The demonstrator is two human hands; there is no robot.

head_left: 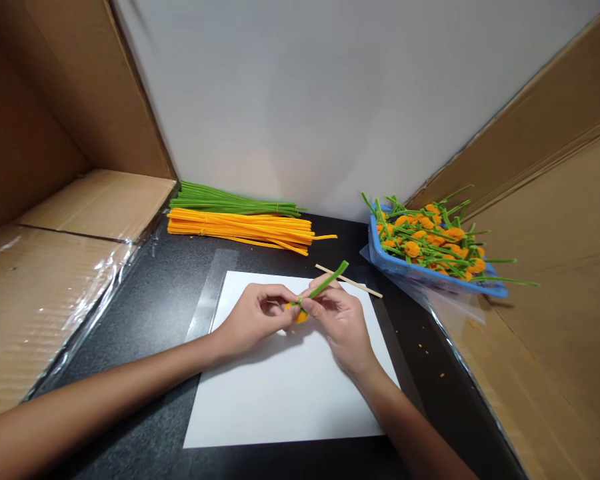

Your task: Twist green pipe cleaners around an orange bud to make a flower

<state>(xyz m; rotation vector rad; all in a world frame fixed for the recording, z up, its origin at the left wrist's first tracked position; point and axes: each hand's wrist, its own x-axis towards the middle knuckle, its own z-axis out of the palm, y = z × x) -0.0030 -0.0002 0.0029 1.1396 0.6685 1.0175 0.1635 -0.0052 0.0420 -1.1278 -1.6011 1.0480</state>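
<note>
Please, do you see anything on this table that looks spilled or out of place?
Yes. Small orange crumbs lie scattered on the black table, right of the white paper, apart from everything else. One orange pipe cleaner also sticks out from its bundle.

Green pipe cleaner (pixel 329 281), slanting up-right, lower end wound around small orange pipe-cleaner bloom (pixel 301 317), partly hidden.

Bare, slender forearms (pixel 95 377) and hands (pixel 255 320)
</note>
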